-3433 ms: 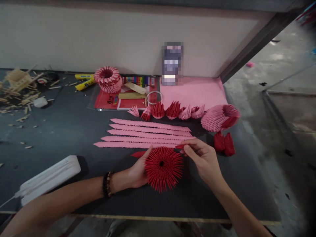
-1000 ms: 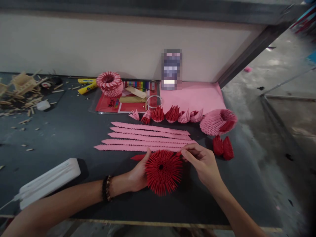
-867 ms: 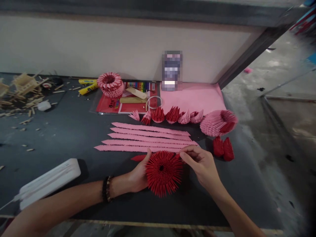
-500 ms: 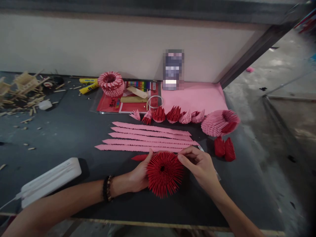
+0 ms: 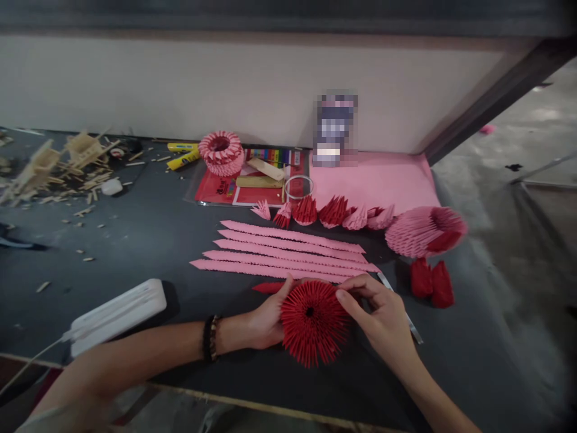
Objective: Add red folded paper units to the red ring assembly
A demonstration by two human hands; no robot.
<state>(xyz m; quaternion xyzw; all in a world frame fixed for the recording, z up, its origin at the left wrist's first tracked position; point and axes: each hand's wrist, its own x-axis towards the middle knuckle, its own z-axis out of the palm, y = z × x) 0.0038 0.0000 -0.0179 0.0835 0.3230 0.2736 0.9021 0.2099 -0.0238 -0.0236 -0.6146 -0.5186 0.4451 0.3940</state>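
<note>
A round red folded-paper piece, made of many radiating points around a small dark hole, is held above the table's front part. My left hand grips its left side, thumb on the upper edge and the other fingers hidden beneath. At the upper right edge, my right hand pinches the rim between thumb and index finger. Just beyond lie several long pink folded-paper strips side by side. A red strip shows partly behind my left thumb.
Small red and pink paper clusters stand in a row behind the strips. To the right are a pink paper bowl and red paper pieces. A white power strip, wood scraps and glue tubes are leftward.
The camera view has shifted, so everything appears farther right. Both hands keep their grip on the red paper piece, with hardly any visible change in it.
</note>
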